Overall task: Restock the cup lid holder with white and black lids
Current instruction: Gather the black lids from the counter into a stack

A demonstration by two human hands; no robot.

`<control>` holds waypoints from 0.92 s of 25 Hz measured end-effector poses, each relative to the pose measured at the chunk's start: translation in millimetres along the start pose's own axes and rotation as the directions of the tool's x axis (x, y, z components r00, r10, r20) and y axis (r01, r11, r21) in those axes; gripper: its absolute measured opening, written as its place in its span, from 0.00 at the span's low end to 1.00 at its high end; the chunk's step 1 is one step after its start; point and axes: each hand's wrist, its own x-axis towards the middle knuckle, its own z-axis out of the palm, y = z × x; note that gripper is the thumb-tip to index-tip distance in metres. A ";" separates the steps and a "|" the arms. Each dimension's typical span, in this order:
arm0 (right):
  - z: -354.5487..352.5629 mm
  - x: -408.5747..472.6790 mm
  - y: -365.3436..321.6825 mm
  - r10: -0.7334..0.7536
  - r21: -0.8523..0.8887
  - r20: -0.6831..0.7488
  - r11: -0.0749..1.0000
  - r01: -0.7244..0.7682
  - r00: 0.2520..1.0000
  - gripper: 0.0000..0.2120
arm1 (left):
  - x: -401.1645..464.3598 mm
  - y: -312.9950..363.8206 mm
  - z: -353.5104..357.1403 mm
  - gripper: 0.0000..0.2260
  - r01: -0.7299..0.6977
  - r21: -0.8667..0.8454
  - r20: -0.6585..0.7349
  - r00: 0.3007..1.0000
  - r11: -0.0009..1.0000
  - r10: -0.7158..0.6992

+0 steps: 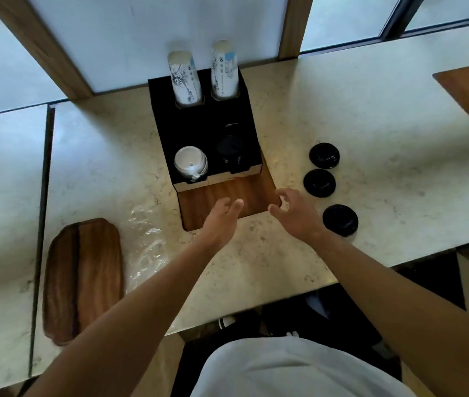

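light: daylight from windows (342, 21) at top, even, rather dim | shadows: soft, black holder (198, 130) loses detail | glare: sheen on plastic wrap (144, 233) | focus: slightly soft overall | distortion: wide-angle bending at edges

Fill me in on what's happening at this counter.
A person is restocking a black lid holder. White lids sit in its front left slot, black lids in the front right. Three loose black lids lie on the counter to the right. Both the left hand and right hand hover empty before the holder.
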 end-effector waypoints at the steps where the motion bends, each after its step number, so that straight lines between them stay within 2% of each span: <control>1: -9.4 -2.6 12.4 0.014 -0.012 -0.024 1.000 -0.015 1.000 0.23 | 3.3 6.8 12.9 0.31 0.003 0.014 0.026 1.000 1.000 -0.003; 5: -30.0 -6.3 48.4 0.043 -0.087 -0.044 0.995 -0.047 0.998 0.24 | 14.8 19.7 41.9 0.30 0.048 -0.011 0.073 0.996 0.999 -0.048; 8: -39.5 -4.4 72.0 0.033 -0.156 -0.020 0.987 -0.036 0.999 0.29 | 20.7 29.6 61.1 0.30 0.095 -0.009 0.065 0.993 0.995 -0.095; 11: -44.0 4.0 86.3 -0.040 -0.309 0.091 0.949 0.067 0.995 0.38 | 24.2 36.7 78.4 0.28 0.145 -0.037 0.047 0.989 0.989 -0.143; 14: -43.4 14.5 97.2 -0.128 -0.452 0.226 0.864 0.221 0.966 0.43 | 22.3 41.1 89.9 0.22 0.213 -0.120 0.024 0.977 0.970 -0.212; 18: -40.5 20.4 106.1 -0.198 -0.466 0.292 0.825 0.319 0.936 0.43 | 14.6 39.4 97.0 0.20 0.301 -0.147 -0.039 0.950 0.942 -0.310; 23: -38.8 25.9 112.2 -0.241 -0.424 0.278 0.838 0.344 0.930 0.42 | 13.7 34.4 106.1 0.12 0.396 -0.319 -0.024 0.905 0.861 -0.425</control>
